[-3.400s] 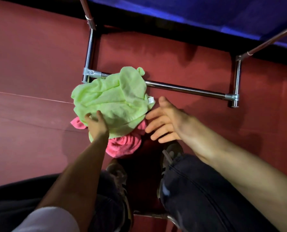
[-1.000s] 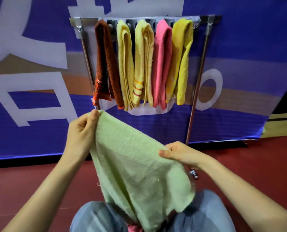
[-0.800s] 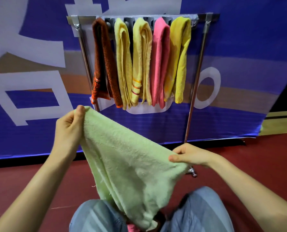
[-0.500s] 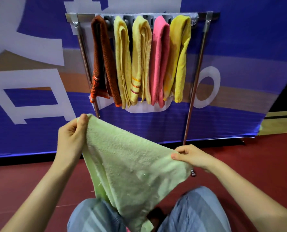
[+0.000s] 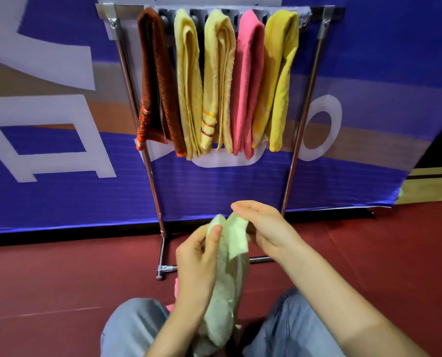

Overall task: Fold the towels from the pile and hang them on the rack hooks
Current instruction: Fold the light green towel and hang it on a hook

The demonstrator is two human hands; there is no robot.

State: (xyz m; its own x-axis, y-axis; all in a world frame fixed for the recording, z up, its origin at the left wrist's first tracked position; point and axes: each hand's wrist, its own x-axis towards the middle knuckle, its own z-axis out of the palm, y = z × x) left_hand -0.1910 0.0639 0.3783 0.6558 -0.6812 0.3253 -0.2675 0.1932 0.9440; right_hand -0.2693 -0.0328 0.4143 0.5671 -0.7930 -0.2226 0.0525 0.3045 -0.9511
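A light green towel [image 5: 227, 284] hangs folded in half in front of me, its two top corners brought together. My left hand [image 5: 196, 264] pinches one corner with thumb and fingers. My right hand [image 5: 263, 228] holds the other corner against it from the right. Beyond stands the metal rack [image 5: 153, 184], and several folded towels hang from its top bar: a brown towel [image 5: 155, 81], two pale yellow ones, a pink towel [image 5: 248, 81] and a bright yellow towel [image 5: 281, 73]. A bit of a pink towel [image 5: 174, 292] on the floor shows behind my left wrist.
The rack's base bar [image 5: 167, 267] lies on the red floor just beyond my hands. A blue and white banner [image 5: 60, 150] stands behind the rack. My knees in blue jeans [image 5: 132, 328] fill the bottom of the view.
My hands were apart, stretching the green towel wide; now they have come together, folding it in half, and sit lower and nearer the middle.
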